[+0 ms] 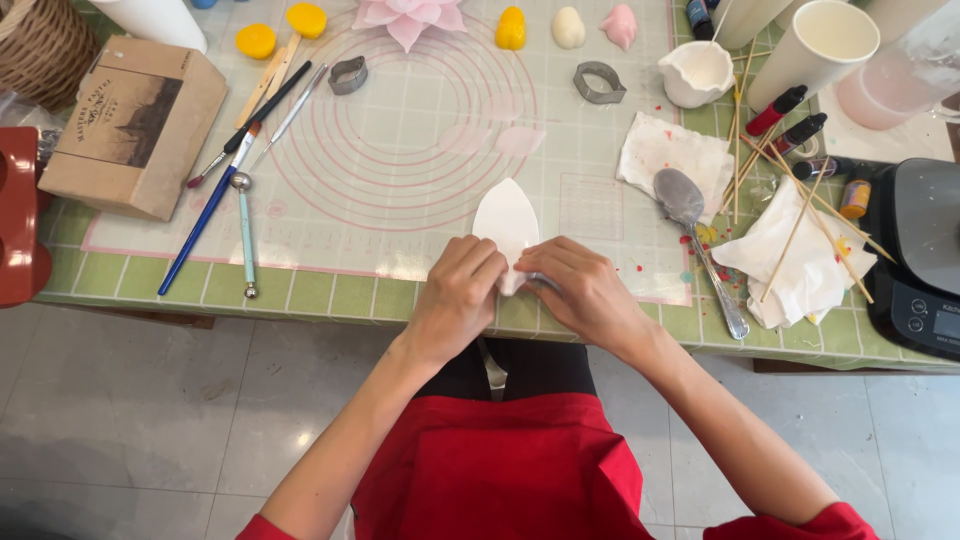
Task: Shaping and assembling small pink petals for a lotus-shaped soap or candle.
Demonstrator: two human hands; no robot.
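Both hands work at the near edge of the counter (pixel 330 295), over the translucent ringed mat (pixel 400 200). The left hand (pixel 457 295) and right hand (pixel 585 290) are closed together on the lower end of a white petal-shaped piece (pixel 506 218), fingers pinching it from either side. The petal's pointed tip lies free on the mat; its base is hidden under the fingers. Something grey shows just under the right hand's fingers; what it is cannot be made out. To the right lie a metal spoon (pixel 690 215) on stained paper towels (pixel 668 150) and loose wooden skewers (pixel 800 215). A black scale (pixel 920 270) is cut off at the frame edge. Left, a blue-handled brush (pixel 210 215) and a ball tool (pixel 245 235) rest near a cardboard box (pixel 135 125).
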